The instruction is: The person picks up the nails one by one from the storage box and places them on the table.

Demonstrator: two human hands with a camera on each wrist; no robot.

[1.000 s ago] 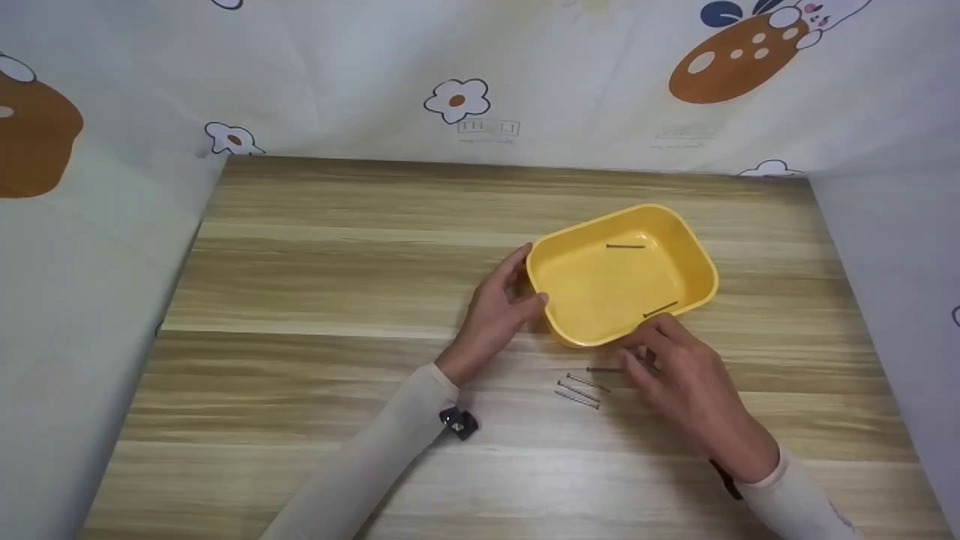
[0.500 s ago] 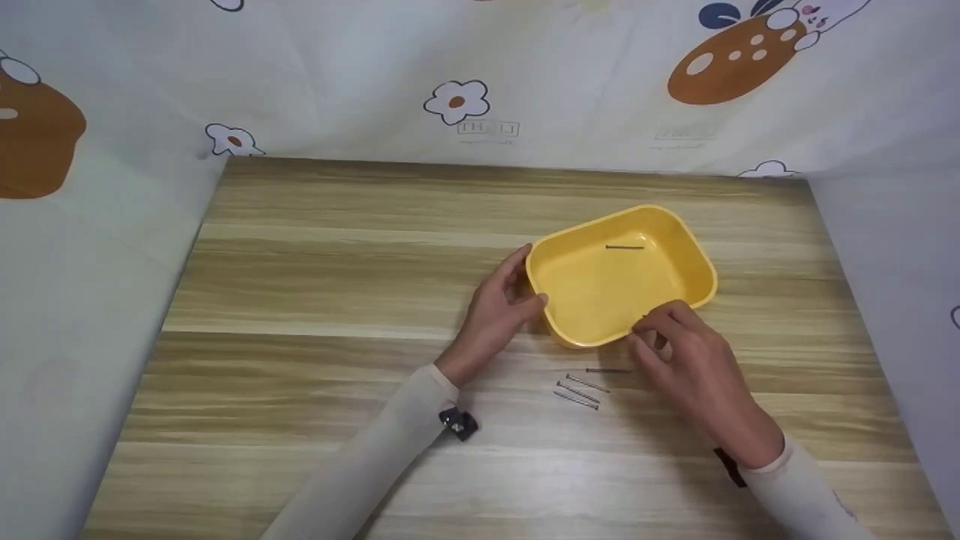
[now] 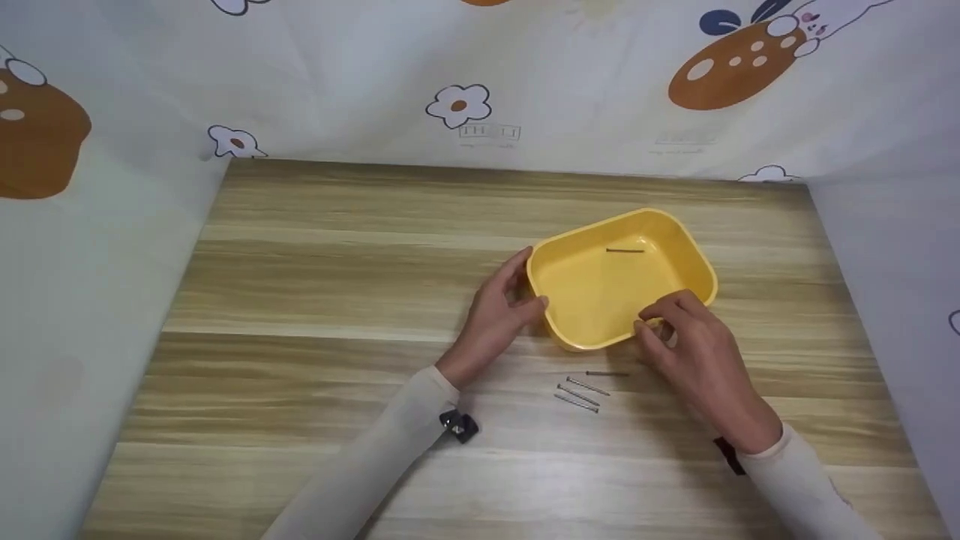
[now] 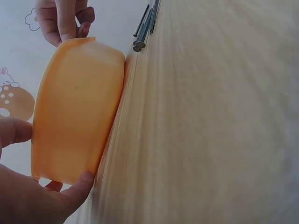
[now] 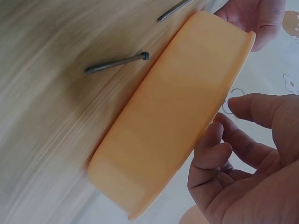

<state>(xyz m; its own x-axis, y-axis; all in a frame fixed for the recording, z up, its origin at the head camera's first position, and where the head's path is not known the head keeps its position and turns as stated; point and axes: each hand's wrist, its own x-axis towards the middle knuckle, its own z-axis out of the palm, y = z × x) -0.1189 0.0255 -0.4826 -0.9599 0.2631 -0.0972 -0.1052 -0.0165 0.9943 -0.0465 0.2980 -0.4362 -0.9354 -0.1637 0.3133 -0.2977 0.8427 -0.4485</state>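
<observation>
My left hand (image 3: 491, 311) grips the left end of a yellow plastic box (image 3: 592, 300), thumb at the rim and fingers along the outer wall. The right hand (image 3: 694, 352) is at the box's near rim, fingertips just over the edge. Its thumb and forefinger stand slightly apart in the right wrist view, with nothing visible between them, while the other fingers curl. One nail (image 3: 625, 250) lies inside the box toward the back; the inside near the right hand is hidden. Several nails (image 3: 577, 395) lie on the table just in front, two of them also showing as a nail (image 5: 119, 62) and a nail tip (image 5: 170, 11).
The wood-grain table (image 3: 337, 300) is bounded by a pale patterned sheet (image 3: 360, 82) at the back and at both sides. A small black device (image 3: 459, 425) is strapped at the left wrist, and a dark band (image 3: 729, 455) at the right.
My right hand has risen from beside the nails on the table to the box's near rim, uncovering the rearmost loose nail. The left hand and the box hold their place.
</observation>
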